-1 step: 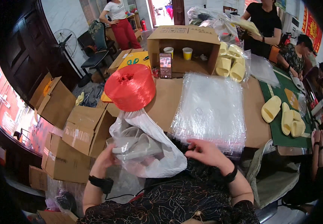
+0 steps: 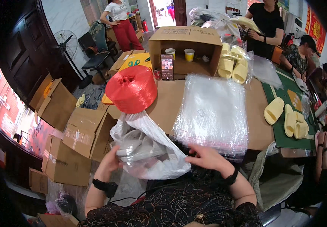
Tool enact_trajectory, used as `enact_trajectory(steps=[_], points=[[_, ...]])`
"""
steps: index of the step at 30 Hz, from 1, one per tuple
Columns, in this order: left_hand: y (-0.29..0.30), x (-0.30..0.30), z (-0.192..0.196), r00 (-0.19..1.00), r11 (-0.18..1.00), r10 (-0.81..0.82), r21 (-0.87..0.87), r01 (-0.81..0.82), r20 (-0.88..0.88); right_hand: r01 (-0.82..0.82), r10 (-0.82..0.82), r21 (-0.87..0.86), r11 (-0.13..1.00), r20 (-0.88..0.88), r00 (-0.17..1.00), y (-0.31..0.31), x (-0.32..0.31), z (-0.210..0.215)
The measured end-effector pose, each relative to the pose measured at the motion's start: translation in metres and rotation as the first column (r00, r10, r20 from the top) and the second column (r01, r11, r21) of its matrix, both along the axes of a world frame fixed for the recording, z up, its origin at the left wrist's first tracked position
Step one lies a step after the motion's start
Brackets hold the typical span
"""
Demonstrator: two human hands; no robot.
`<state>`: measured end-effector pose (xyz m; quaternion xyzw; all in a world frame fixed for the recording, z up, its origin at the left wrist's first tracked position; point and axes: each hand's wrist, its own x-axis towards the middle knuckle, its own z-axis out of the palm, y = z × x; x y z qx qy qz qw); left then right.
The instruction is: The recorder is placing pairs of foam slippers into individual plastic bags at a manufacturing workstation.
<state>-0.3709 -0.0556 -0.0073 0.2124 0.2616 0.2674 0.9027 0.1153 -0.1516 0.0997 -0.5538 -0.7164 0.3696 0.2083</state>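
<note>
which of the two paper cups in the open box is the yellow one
The yellow cup is the right-hand one of the pair inside the open cardboard box. The other cup, to its left just above the upright phone, is pale.

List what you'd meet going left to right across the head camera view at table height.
Stacked brown cardboard boxes → big red spool of plastic twine → stack of clear plastic bags → pale yellow foam slippers on the green mat.
</note>
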Motion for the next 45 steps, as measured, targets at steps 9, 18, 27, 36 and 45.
enact_trajectory(steps=[9,18,27,36,45], points=[[0.008,0.13,0.032,0.873,0.952,0.278,-0.011,-0.307,-0.4,-0.338,0.305,-0.043,0.94,-0.335,0.892,0.017,-0.029,-0.027],[0.039,0.084,0.064,0.835,0.926,0.275,-0.102,-0.364,-0.477,-0.35,0.094,-0.164,0.922,-0.783,0.615,0.019,-0.043,-0.014],[0.031,0.137,0.012,0.794,0.954,0.296,0.131,-0.269,-0.531,-0.427,0.175,-0.161,0.89,-0.744,0.645,0.025,-0.061,-0.014],[-0.02,0.213,0.013,0.551,0.864,0.501,0.352,-0.36,-0.667,-0.342,0.074,-0.236,0.91,-0.719,0.691,0.024,-0.065,-0.019],[-0.05,0.135,-0.002,0.962,0.961,0.125,-0.213,-0.178,-0.241,-0.305,0.011,-0.267,0.914,-0.735,0.678,0.017,-0.054,-0.014]])
